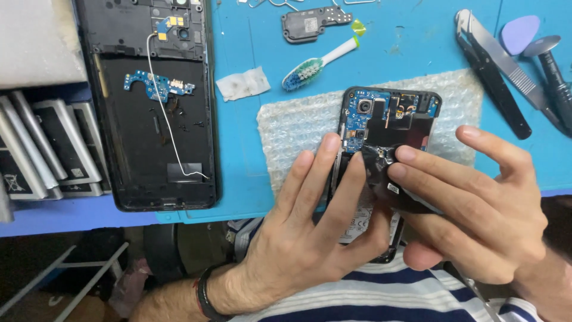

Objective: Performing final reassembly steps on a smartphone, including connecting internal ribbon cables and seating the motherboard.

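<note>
An opened smartphone [388,119] with its back cover off lies on a sheet of bubble wrap [298,128], its blue circuit board and camera showing at the top. My left hand [310,232] rests over the phone's lower left, fingers pressing along its left edge and battery. My right hand [476,209] comes in from the right and pinches a black film or flex piece [387,179] over the phone's middle with the fingertips.
A larger gutted phone frame [152,107] with a small blue board and white wire lies left. Several batteries [42,149] stack at far left. A toothbrush [319,62], a white wipe [242,83], a black bracket [313,22], tweezers [500,65], and picks [519,33] lie on the blue mat [250,143].
</note>
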